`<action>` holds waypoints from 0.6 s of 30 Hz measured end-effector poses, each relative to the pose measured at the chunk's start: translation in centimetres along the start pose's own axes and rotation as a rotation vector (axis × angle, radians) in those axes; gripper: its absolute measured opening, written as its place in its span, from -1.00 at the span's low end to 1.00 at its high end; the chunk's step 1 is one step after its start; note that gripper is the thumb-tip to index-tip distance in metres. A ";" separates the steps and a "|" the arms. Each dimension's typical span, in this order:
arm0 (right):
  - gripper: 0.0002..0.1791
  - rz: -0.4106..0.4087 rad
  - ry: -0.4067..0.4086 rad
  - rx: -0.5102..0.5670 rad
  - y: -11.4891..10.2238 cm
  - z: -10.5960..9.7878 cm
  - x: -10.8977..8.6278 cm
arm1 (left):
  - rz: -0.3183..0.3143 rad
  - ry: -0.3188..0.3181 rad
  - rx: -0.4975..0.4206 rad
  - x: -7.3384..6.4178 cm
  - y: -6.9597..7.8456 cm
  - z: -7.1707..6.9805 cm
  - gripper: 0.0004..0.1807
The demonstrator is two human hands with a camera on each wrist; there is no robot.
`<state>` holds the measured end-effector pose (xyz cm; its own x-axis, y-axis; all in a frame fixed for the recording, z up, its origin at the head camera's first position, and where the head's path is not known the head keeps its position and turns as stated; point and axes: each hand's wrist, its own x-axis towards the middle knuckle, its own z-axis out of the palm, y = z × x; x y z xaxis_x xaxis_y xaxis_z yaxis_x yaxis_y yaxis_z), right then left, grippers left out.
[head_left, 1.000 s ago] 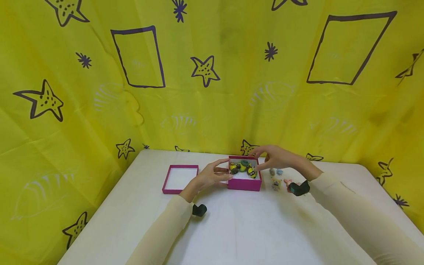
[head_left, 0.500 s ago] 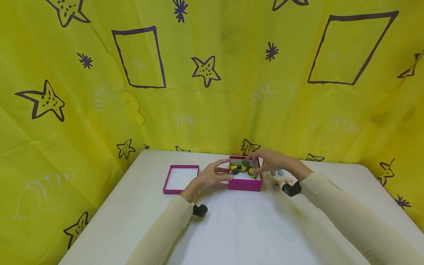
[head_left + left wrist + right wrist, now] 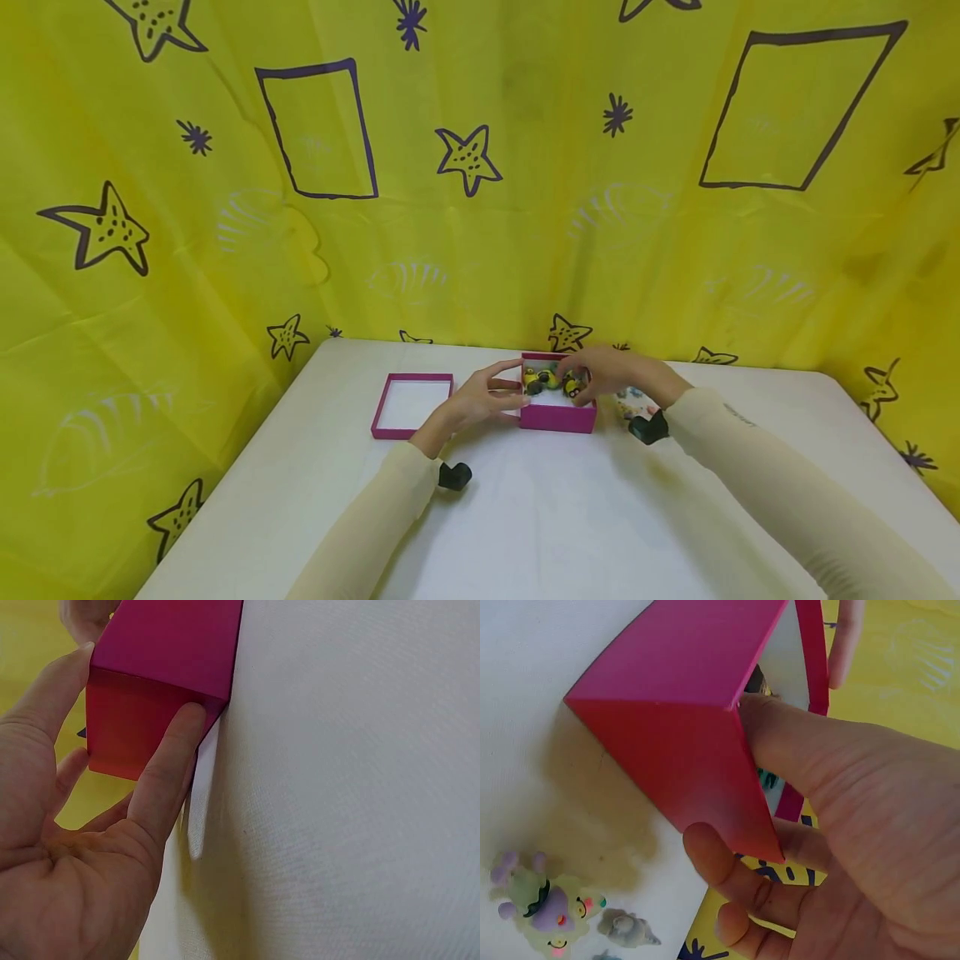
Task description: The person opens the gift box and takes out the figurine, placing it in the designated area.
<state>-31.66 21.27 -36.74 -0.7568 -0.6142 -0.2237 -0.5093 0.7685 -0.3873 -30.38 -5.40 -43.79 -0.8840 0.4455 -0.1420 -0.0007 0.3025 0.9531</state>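
Lid (image 3: 412, 406), just one, lies left of centre, then we see one left hand (image 3: 478, 398), fingers extended against one pink box (image 3: 557, 418) below mid-frame, at least two yellow toys (image 3: 551, 380) inside, and one right hand (image 3: 606, 369) reaching in, its grip hidden.

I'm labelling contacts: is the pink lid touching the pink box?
Apart: the head view shows white tabletop and the left hand between the pink lid and the pink box.

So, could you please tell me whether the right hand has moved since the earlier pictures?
Yes: in the head view, the right hand has moved left, toward the lid, and slightly down, over the box.
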 end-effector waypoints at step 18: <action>-0.68 0.097 -0.021 -0.140 -0.6 1.3 1.6 | -0.007 0.009 -0.008 0.0 0.0 0.1 -0.18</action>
<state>-32.06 19.55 -38.01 -0.7972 -0.5384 -0.2732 -0.4874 0.8410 -0.2350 -30.40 -5.34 -43.83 -0.8881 0.4358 -0.1463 -0.0104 0.2990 0.9542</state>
